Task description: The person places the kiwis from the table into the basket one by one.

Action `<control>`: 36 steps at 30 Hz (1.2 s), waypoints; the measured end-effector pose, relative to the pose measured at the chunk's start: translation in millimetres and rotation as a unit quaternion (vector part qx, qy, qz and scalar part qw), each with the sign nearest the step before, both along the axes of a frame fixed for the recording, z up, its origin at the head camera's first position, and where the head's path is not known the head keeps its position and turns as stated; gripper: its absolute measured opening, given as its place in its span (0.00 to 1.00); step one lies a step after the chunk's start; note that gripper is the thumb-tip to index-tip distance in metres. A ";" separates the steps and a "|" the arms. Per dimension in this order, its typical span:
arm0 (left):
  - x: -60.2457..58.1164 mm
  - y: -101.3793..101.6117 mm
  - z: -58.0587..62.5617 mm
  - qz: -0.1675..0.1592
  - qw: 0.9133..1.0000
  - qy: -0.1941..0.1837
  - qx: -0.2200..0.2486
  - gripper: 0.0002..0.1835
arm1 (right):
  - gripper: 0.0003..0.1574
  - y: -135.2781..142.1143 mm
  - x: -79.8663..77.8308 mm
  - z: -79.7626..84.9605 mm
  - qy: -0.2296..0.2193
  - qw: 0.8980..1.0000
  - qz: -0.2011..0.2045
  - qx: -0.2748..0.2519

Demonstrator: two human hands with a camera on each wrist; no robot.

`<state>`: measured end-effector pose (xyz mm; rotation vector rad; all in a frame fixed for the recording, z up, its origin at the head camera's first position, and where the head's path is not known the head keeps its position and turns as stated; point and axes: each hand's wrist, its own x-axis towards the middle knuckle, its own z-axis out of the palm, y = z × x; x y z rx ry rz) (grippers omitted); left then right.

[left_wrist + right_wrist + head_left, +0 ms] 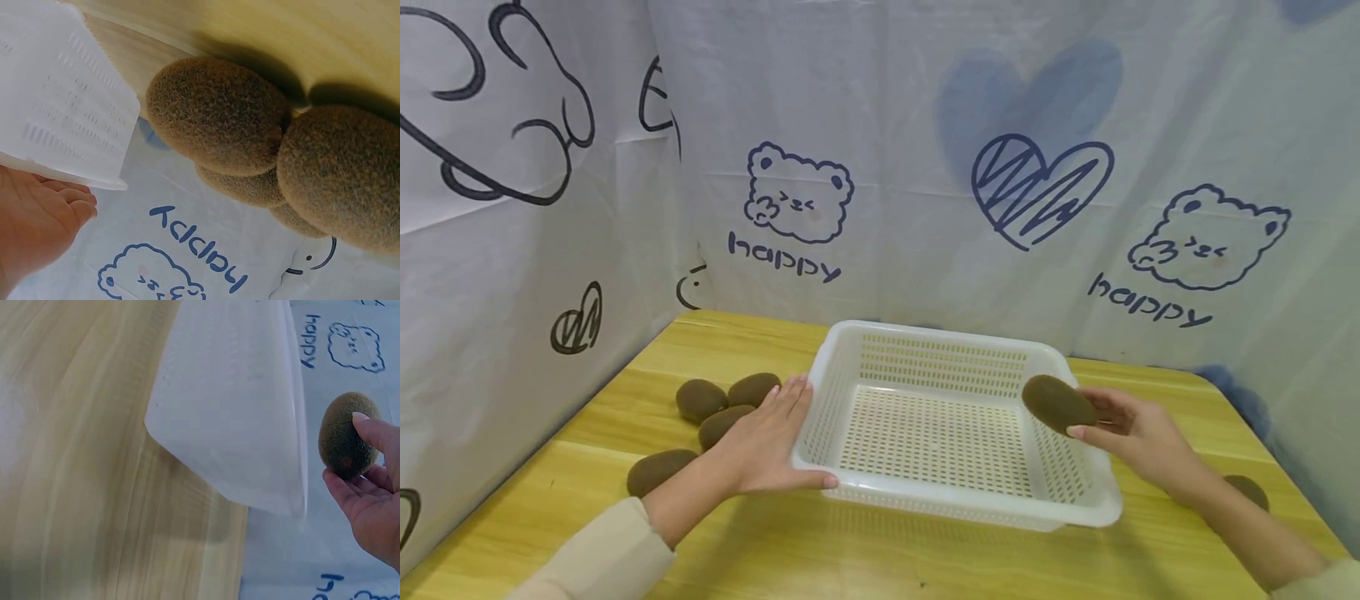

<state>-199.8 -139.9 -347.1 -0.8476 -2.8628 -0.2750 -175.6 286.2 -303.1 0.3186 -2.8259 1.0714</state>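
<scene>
The left hand (771, 443), fingers straight and thumb splayed, rests at the left rim of a white plastic basket (955, 493), seemingly steadying it; the right hand (1142, 437) grips a brown kiwifruit (1054, 403), held high enough to clear the right rim. Four kiwis (702, 401) lie toward the left edge of the wood-grain table (880, 558) (another kiwi (1251, 492), half-hidden, near its right). Printed white sheeting (895, 100) hangs behind.

the kiwis (1058, 405) are brown, the basket (955, 497) white, the table (880, 560) yellow wood-grain — the backdrop (910, 167) blue-hearted white.
</scene>
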 end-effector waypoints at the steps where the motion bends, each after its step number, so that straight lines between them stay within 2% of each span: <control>1: 0.0 -0.1 -0.2 0.000 1.000 0.000 0.001 0.62 | 0.35 -4.5 -0.9 -0.9 -0.002 1.000 0.011 -0.007; 13: -0.3 0.9 -0.3 -0.001 1.000 0.000 0.003 0.62 | 0.31 -45.4 -15.7 -21.8 -0.035 0.990 0.127 -0.049; 24: -1.2 0.5 -1.8 0.005 1.000 -0.007 0.008 0.62 | 0.28 -79.9 -32.7 -38.4 -0.072 0.974 0.217 0.001; 29: -2.0 0.6 -2.4 0.007 1.000 -0.010 0.008 0.62 | 0.25 -87.8 -39.9 -44.8 -0.099 0.963 0.251 0.026; 31: -2.4 0.6 -2.7 0.007 1.000 -0.009 0.008 0.62 | 0.23 -89.2 -40.9 -46.4 -0.118 0.959 0.256 0.023; 36: -2.7 -0.4 -2.5 0.006 1.000 -0.001 0.006 0.62 | 0.22 -89.8 -40.2 -47.6 -0.133 0.953 0.269 0.032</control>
